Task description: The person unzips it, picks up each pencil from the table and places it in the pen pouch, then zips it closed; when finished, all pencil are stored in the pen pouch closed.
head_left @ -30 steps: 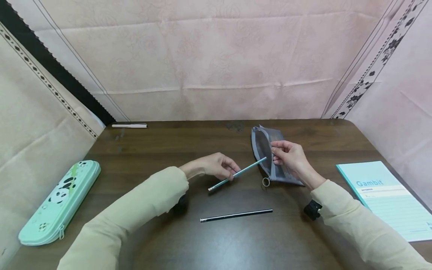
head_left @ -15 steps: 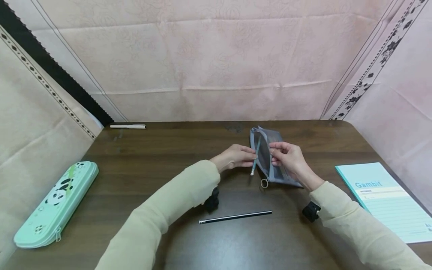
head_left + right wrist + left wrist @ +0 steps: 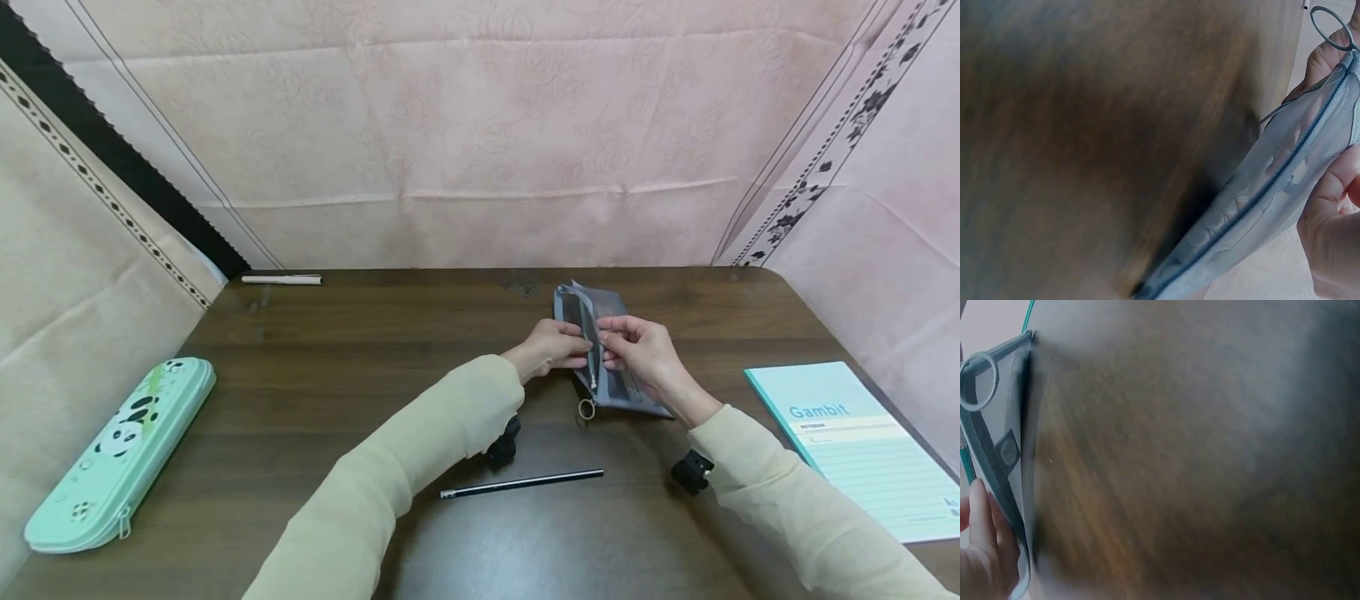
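Observation:
A grey-blue mesh zip pouch point(image 3: 626, 387) with a ring on its zip pull lies at the back right of the table, its mouth facing left. My right hand point(image 3: 641, 354) pinches the near edge of that mouth. My left hand point(image 3: 547, 348) is at the opening, holding a light blue-green pencil point(image 3: 967, 464) that lies along the mouth, mostly hidden by fingers and pouch in the head view. Through the mesh in the right wrist view, parts of the pouch point(image 3: 1254, 194) look see-through. A black pencil point(image 3: 521, 484) lies on the table in front of the hands.
A mint panda pencil case point(image 3: 123, 454) lies at the left edge of the brown table point(image 3: 360, 333). On the right is a notebook point(image 3: 855, 442) marked "Gambit". A thin white pen-like item point(image 3: 282, 280) sits at the back left edge. Cloth hangs behind.
My left hand has moved right to the pouch, turning the blue-green pencil from slanted to nearly upright in view and bringing it into the mouth. My right hand keeps its grip on the pouch.

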The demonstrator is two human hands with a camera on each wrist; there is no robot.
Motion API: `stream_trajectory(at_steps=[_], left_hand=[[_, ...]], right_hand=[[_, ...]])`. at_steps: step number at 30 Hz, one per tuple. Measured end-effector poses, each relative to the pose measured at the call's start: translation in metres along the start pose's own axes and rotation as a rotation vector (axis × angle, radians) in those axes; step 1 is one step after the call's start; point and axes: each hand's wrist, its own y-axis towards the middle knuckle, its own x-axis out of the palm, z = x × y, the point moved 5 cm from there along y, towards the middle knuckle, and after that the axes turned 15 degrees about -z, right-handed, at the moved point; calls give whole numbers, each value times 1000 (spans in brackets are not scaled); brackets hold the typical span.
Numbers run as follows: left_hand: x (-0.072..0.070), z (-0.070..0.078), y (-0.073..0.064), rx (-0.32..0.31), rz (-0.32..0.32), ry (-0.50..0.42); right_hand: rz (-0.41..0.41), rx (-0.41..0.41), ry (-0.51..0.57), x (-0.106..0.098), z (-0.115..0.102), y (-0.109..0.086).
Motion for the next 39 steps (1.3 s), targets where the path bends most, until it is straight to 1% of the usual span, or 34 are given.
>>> stream_trajectory(at_steps=[4, 7, 11, 14, 17, 19, 22, 25, 28, 32, 39], left_hand=[[0, 2, -3, 19, -15, 25], [-2, 4, -11, 25, -40, 32], [-7, 6, -28, 18, -105, 63], [-9, 3, -46, -1, -192, 123], [-11, -4, -68, -32, -289, 194], [-12, -13, -82, -61, -356, 245], [-15, -27, -101, -118, -430, 344], [-19, -40, -115, -137, -483, 447], [-22, -48, -124, -121, -504, 531], [-20, -50, -132, -73, -509, 638], [-13, -51, -139, -18, -457, 856]], right_hand=[[6, -1, 7, 0, 0, 0], [15, 4, 11, 0, 1, 0], [18, 4, 14, -1, 1, 0], [23, -2, 10, -1, 1, 0], [26, -5, 3, -2, 1, -1], [25, -4, 1, -3, 1, -1], [26, -8, 0, -3, 1, 0], [32, -10, -5, -4, 1, 0], [38, -5, -9, -4, 1, 1], [38, -1, -10, -4, 1, 0], [35, 3, -12, -3, 0, -2]])
